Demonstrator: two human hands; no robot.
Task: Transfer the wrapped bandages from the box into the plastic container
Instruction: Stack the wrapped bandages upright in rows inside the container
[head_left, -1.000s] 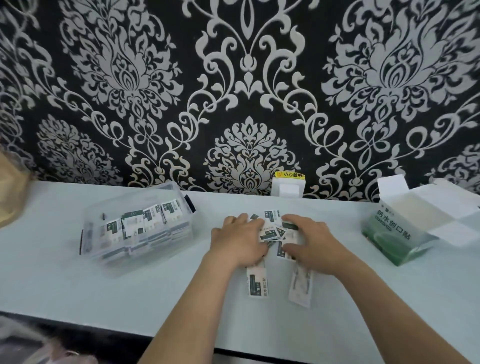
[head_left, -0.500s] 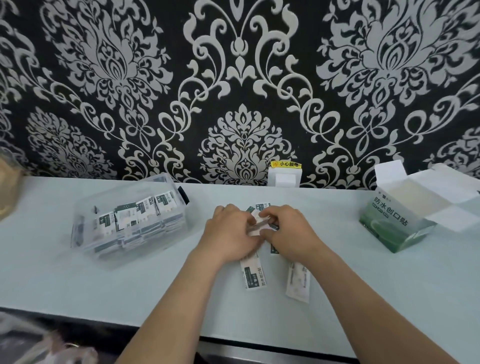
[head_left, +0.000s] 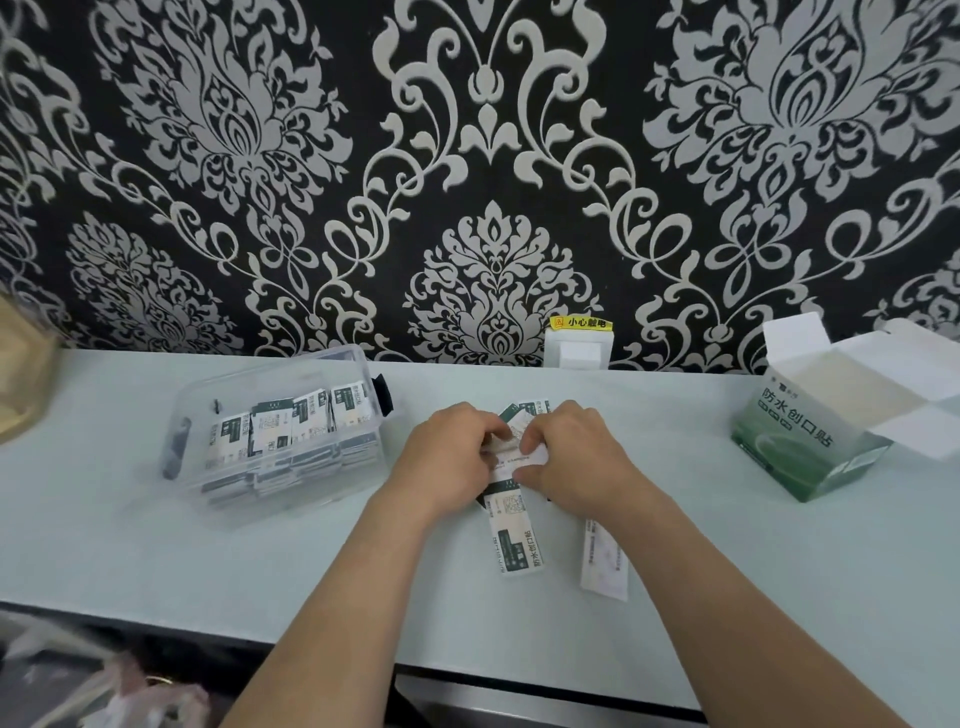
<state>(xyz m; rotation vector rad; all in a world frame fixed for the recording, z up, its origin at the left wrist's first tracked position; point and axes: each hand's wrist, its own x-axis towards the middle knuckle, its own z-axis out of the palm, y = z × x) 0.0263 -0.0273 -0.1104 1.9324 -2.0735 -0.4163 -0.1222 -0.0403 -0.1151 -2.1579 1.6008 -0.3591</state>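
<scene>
A small pile of wrapped bandages (head_left: 519, 457) lies mid-table. My left hand (head_left: 447, 457) and my right hand (head_left: 571, 457) meet over it, fingers curled and pinching the wrappers between them. Two more wrapped bandages lie just in front: one green-printed bandage (head_left: 514, 540) and one pale bandage (head_left: 605, 566). The clear plastic container (head_left: 218, 405) stands to the left, its lid off, holding several wrapped bandages upright. The open green and white bandage box (head_left: 800, 447) sits at the right with its flaps up.
A white wall socket (head_left: 578, 353) with a yellow warning label sits at the back edge of the table. A tan object (head_left: 21, 395) shows at the far left. A plastic bag (head_left: 119, 696) lies below the table's front edge.
Both hands have drawn together over the pile, gathering the scattered wrappers into a pinched bunch. The two bandages in front have stayed put.
</scene>
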